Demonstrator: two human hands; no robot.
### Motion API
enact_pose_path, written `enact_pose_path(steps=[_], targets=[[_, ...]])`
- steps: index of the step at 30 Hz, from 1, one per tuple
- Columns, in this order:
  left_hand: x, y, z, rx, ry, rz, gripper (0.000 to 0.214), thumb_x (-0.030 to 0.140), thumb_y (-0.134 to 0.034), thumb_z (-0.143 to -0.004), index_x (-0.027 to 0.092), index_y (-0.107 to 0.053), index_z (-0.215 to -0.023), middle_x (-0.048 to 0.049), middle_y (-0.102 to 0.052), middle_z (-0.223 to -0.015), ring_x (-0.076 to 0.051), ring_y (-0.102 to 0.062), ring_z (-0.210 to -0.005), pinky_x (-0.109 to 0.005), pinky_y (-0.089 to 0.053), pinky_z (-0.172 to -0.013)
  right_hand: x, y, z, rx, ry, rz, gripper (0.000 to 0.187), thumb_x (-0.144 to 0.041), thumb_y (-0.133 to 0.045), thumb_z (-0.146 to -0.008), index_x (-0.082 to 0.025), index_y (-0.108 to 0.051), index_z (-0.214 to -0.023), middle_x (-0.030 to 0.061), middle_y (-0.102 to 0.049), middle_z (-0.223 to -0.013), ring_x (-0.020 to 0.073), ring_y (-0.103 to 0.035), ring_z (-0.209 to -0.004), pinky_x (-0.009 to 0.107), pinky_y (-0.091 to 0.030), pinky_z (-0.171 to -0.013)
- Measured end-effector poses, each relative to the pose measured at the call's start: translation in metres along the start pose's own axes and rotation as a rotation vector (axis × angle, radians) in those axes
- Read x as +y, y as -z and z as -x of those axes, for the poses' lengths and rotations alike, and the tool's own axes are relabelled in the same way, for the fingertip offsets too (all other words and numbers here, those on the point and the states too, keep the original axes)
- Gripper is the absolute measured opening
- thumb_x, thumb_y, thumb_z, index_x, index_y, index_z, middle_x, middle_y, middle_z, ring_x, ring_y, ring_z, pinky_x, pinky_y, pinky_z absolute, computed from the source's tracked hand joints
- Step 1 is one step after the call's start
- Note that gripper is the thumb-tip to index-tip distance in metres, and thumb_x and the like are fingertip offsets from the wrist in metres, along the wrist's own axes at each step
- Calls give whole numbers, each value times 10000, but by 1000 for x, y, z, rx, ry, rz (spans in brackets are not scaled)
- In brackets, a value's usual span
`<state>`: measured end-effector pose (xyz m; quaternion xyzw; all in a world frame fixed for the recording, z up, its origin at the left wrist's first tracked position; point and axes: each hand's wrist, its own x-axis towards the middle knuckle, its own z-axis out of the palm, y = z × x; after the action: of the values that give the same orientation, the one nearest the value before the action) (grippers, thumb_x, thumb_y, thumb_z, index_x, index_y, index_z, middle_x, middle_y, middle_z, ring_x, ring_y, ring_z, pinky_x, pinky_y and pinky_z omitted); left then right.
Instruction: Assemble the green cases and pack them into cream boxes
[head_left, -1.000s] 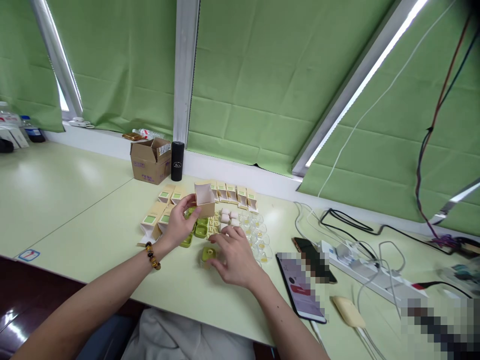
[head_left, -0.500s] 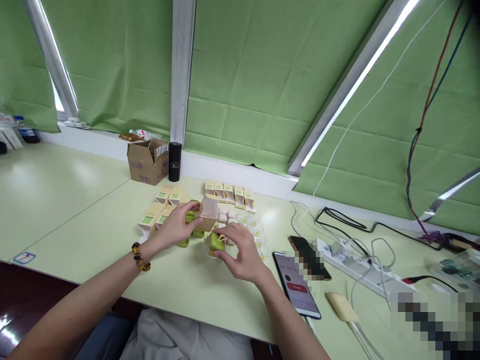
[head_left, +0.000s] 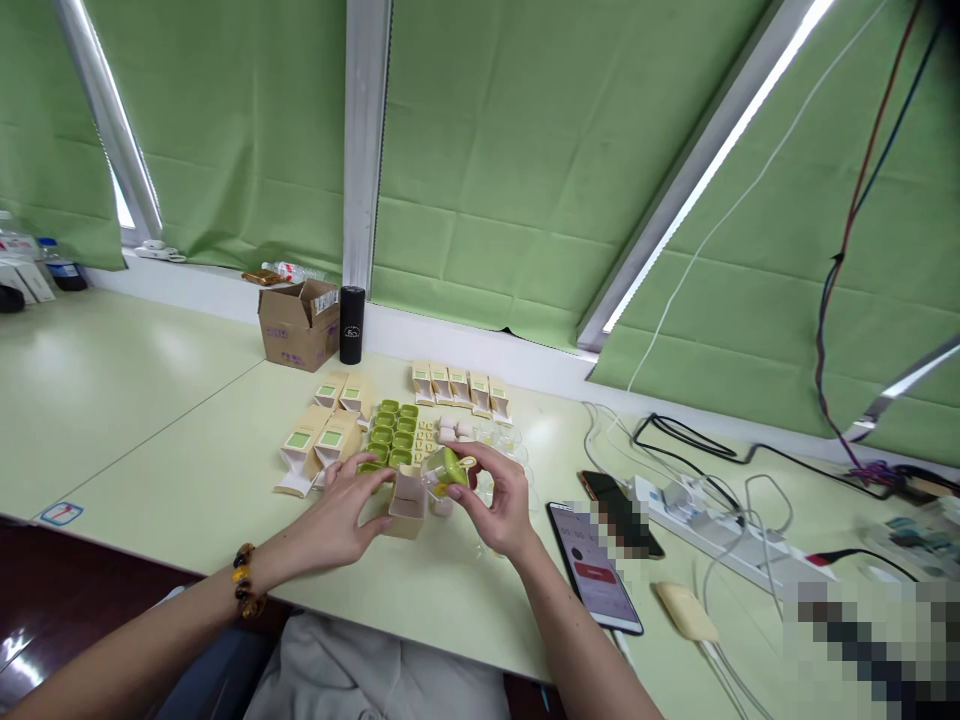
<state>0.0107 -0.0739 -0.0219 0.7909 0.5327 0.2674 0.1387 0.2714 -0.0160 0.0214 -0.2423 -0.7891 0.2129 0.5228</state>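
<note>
My left hand (head_left: 346,512) grips a small open-topped cream paper box (head_left: 407,518) by its left side, fingers behind and thumb in front. Between the fingertips of my right hand (head_left: 496,500) is a small clear container with a green cap (head_left: 450,468) and a pale loop on it. It is tilted, just above and to the right of the box opening. Green caps (head_left: 382,435) stand in two columns behind the box. Beside them lie small yellowish pieces (head_left: 424,436) and white-pink pieces (head_left: 456,430). Clear cups (head_left: 510,440) sit partly behind my right hand.
Cream boxes with green labels (head_left: 301,445) stand at the left, and a row of similar boxes (head_left: 459,385) at the back. A cardboard carton (head_left: 300,330) and black bottle (head_left: 352,325) are behind. Phones (head_left: 596,570), a power strip (head_left: 705,530) and cables lie right.
The paper box has come down and nearer to me in my left hand, its opening now upward. My right hand has raised and turned the green-capped container beside the opening.
</note>
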Motion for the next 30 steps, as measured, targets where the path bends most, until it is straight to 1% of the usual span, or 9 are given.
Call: enact_pose_path(steps=[3, 7, 9, 11, 14, 17, 22, 25, 30], targets=[[2, 4, 0, 94, -10, 62, 652, 377, -726, -922, 252, -471, -1509, -191, -477, -1548, -415, -364, -1516, -644, -384, -1198, 0, -3, 0, 2, 1, 9, 358, -355, -747, -907, -256, -739, -1251, 89, -772, -1080, 213, -659, -785, 329, -515, -590], [5, 11, -3, 255, -161, 174, 337, 326, -640, -995, 258, -596, -1322, -137, -487, -1541, -322, -412, -1499, -519, -394, -1239, 3, -6, 3, 44, 16, 5, 355, -331, -722, -930, -265, -718, -1279, 93, -764, -1136, 208, -666, -801, 325, -529, -588], [7, 14, -7, 221, -196, 199, 238, 316, -586, -1029, 268, -673, -1246, -114, -482, -1554, -298, -456, -1479, -471, -428, -1221, 4, -8, 5, 62, 27, 2, 364, -328, -705, -947, -272, -700, -1307, 99, -755, -1186, 209, -674, -826, 318, -535, -582], [10, 14, -11, 144, -205, 202, 244, 328, -569, -1043, 287, -730, -1221, -95, -486, -1570, -291, -495, -1461, -450, -452, -1207, 4, -11, 7, 65, 43, -4, 376, -338, -684, -965, -275, -681, -1336, 106, -743, -1218, 208, -681, -837, 310, -540, -569], [16, 12, -18, 91, -211, 226, 285, 335, -557, -1047, 290, -747, -1254, -93, -597, -1499, -285, -584, -1386, -438, -496, -1170, 1, -19, 9, 36, 74, -25, 403, -364, -643, -995, -273, -641, -1387, 119, -729, -1230, 217, -697, -868, 300, -554, -550], [17, 6, -22, 102, -175, 289, 335, 303, -552, -1031, 257, -713, -1321, -100, -717, -1358, -278, -674, -1265, -429, -551, -1107, 1, -27, 11, -45, 111, -28, 437, -347, -604, -1016, -281, -583, -1448, 129, -715, -1257, 236, -713, -953, 295, -583, -562], [3, -7, -22, 188, -37, 360, 431, 331, -617, -967, 216, -674, -1379, -126, -715, -1388, -312, -680, -1283, -454, -567, -1105, 7, -31, 13, -189, 136, 29, 497, -283, -575, -1023, -299, -494, -1513, 133, -674, -1371, 264, -694, -1167, 294, -632, -616], [-4, -8, -22, 160, -24, 422, 475, 268, -597, -949, 216, -645, -1418, -113, -694, -1430, -297, -661, -1325, -437, -557, -1124, 13, -27, 13, -216, 118, 100, 494, -274, -607, -1001, -287, -503, -1484, 133, -676, -1375, 259, -709, -1114, 301, -618, -612], [-1, -3, -21, 136, -66, 456, 595, 138, -558, -868, 236, -620, -1452, -84, -657, -1488, -275, -608, -1395, -433, -503, -1190, 12, -21, 11, -270, 94, 213, 418, -273, -710, -925, -258, -563, -1316, 104, -746, -1215, 243, -724, -954, 373, -605, -772]])
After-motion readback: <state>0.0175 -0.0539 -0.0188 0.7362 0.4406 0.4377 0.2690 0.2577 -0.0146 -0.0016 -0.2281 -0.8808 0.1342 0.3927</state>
